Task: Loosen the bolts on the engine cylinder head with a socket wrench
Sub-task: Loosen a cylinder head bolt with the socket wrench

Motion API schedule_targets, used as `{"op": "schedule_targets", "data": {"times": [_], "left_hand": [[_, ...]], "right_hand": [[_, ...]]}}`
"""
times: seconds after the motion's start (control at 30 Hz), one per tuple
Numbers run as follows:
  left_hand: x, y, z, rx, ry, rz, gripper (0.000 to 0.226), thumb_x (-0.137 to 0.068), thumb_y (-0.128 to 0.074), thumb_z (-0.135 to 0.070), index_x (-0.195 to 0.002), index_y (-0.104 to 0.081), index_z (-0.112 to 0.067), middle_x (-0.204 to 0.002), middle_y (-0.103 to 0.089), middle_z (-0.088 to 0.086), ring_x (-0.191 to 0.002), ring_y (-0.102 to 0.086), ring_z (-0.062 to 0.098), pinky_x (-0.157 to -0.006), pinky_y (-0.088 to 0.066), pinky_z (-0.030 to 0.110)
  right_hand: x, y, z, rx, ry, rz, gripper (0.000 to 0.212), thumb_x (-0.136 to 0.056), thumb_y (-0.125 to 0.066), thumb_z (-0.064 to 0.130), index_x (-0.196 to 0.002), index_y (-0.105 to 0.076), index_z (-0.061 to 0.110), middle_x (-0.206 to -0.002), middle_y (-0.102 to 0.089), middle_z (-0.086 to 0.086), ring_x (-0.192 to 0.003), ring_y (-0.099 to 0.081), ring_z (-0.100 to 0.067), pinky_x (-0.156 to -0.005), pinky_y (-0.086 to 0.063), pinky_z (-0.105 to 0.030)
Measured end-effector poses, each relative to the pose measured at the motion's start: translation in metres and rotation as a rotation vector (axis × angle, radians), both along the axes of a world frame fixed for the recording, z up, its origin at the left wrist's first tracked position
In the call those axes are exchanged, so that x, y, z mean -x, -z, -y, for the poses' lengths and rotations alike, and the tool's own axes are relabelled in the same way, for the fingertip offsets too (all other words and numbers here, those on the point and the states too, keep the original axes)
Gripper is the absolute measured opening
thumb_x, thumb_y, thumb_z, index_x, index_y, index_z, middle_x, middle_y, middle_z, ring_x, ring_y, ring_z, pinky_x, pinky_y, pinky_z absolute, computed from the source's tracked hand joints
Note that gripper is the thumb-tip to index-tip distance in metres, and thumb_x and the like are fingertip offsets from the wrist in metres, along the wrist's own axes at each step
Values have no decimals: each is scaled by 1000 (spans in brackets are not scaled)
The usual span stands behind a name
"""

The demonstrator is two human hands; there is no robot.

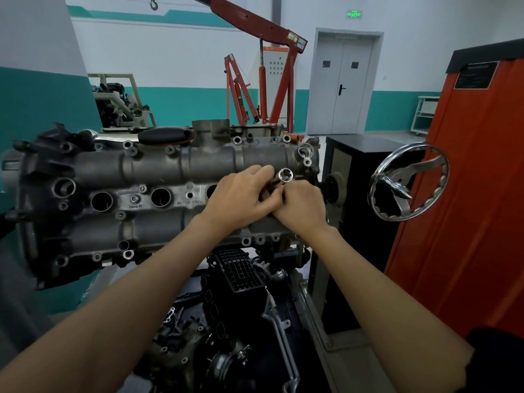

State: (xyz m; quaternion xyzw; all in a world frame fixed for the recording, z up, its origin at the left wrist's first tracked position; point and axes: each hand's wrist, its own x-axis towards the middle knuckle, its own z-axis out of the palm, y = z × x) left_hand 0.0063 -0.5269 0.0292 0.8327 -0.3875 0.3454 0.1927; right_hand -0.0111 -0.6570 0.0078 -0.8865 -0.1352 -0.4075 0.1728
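Head view, single frame. I logged both hands meeting over the cylinder head (158, 177), toward its right end, just left of the stand's chrome handwheel (408, 181). The left hand (241, 198) lay knuckles-up with its fingers curled down around a dark tool part between the two hands; I could not tell exactly what that part was, as the fingers covered most of it. The right hand (302, 207) was curled too, thumb and forefinger pinching at the base of the socket (285, 175). The socket stood up between the two hands with its open end facing the camera, above the head's surface and touching both sets of fingers. I could not see whether it sat on a bolt. Empty bolt holes showed along the head's near and far edges. A red engine crane (272, 66) stood well behind, and an orange cabinet (467, 180) stood at the right.
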Motion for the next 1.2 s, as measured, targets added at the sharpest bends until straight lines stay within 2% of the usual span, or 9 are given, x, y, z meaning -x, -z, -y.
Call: {"op": "schedule_targets", "data": {"times": [0.2,0.33,0.47,0.57,0.8,0.9,1.0,1.13,1.2], "left_hand": [[-4,1,2,-3,16,-13,48,-79,-26,-50,-79,-50,-8,-66,-54,1,-59,-52,24,-53,-43,37],[-5,1,1,14,41,-39,45,-79,-28,-48,-76,-51,-8,-61,-52,-1,-56,-50,22,-52,-41,36],[-5,-1,0,-2,46,-65,48,-78,-27,-48,-76,-53,-7,-60,-52,1,-57,-50,20,-52,-39,34],[-2,1,0,-1,51,-71,45,-81,-33,-45,-76,-55,-6,-60,-54,4,-57,-51,22,-53,-40,36],[-3,3,1,24,10,-28,36,-91,-55,-33,-71,-56,-2,-58,-58,9,-55,-54,26,-50,-31,32],[-2,3,-1,63,12,-10,43,-91,-56,-35,-64,-55,-2,-52,-55,9,-49,-52,25,-48,-30,30],[-4,2,-1,47,18,-30,43,-91,-52,-40,-72,-62,-2,-56,-58,9,-54,-55,24,-51,-37,35],[-7,4,-1,20,29,-81,43,-91,-51,-40,-71,-59,-3,-56,-56,8,-54,-53,22,-54,-41,38],[-5,3,-1,17,52,-121,40,-90,-54,-36,-67,-55,-3,-55,-53,8,-52,-50,21,-52,-40,38]], "right_hand": [[-2,0,2,-67,6,-14,44,-73,-54,30,-43,-22,33,-41,-23,16,-40,-24,-1,-45,-13,-19],[-6,-4,5,-18,28,-75,44,-81,-55,32,-47,-27,30,-45,-29,14,-49,-34,-11,-45,-15,-22],[-12,-5,10,52,42,-148,33,-84,-53,38,-60,-55,16,-55,-49,7,-61,-45,-15,-45,-17,-21],[-10,-3,9,68,61,-140,42,-81,-43,49,-74,-65,14,-71,-62,-2,-71,-53,-20,-47,-19,-24],[-6,-4,8,29,67,-169,30,-81,-46,41,-68,-62,19,-68,-61,1,-73,-57,-22,-48,-20,-24],[-3,-3,6,-33,33,-139,30,-72,-39,40,-66,-62,22,-68,-64,0,-72,-58,-22,-51,-22,-27],[-4,-5,7,-32,30,-135,29,-73,-38,37,-67,-62,22,-67,-63,-1,-68,-57,-22,-49,-22,-25],[-10,-1,10,33,62,-188,32,-82,-43,39,-57,-40,21,-60,-51,2,-65,-50,-20,-46,-17,-23],[-8,-3,10,52,68,-227,34,-84,-46,40,-56,-37,22,-59,-43,5,-64,-46,-18,-46,-16,-22]]}}
